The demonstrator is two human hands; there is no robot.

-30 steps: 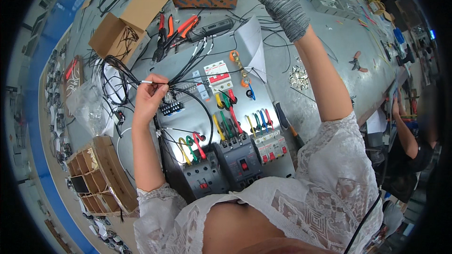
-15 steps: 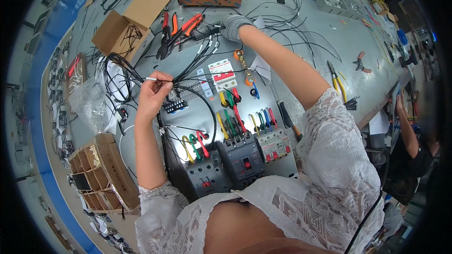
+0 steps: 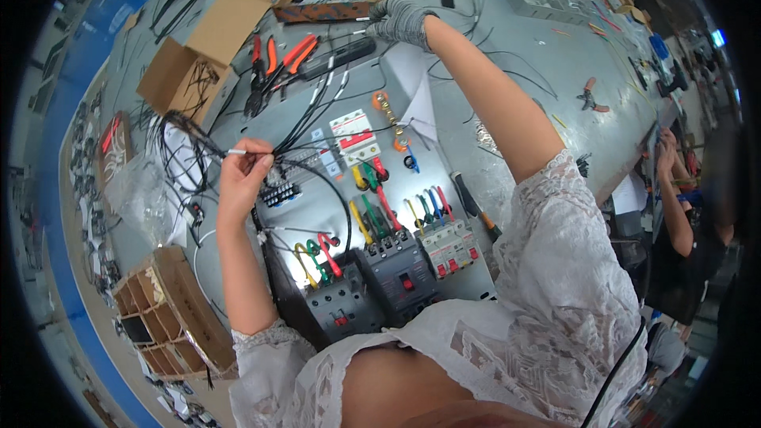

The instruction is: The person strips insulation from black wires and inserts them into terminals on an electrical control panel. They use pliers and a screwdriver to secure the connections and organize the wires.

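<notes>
My bare left hand (image 3: 244, 182) pinches a black wire with a white sleeve (image 3: 237, 152) on its end, beside a bundle of black wires (image 3: 297, 133). At the far side, my right hand (image 3: 400, 22), in a grey knit glove, is closed round thin black wire, with a white-sleeved end showing beside its fingers. Below the hands lies a metal panel (image 3: 444, 182). It carries a white breaker with red switches (image 3: 354, 136), a large dark breaker (image 3: 400, 273), another dark switch unit (image 3: 341, 305) and a row of small breakers (image 3: 452, 250). Yellow, green and red wires run into them.
Orange-handled pliers (image 3: 297, 55) and a long black tool (image 3: 349, 55) lie beyond the panel. Open cardboard boxes (image 3: 186, 79) stand farther left; a divided carton (image 3: 178, 313) sits near left. A screwdriver (image 3: 478, 208) lies right of the panel. Another person's hands (image 3: 667, 154) show at far right.
My right hand has moved farther away and slightly right, drawing wire with it. My left hand keeps its pinch near the bundle. The whole view has shifted somewhat.
</notes>
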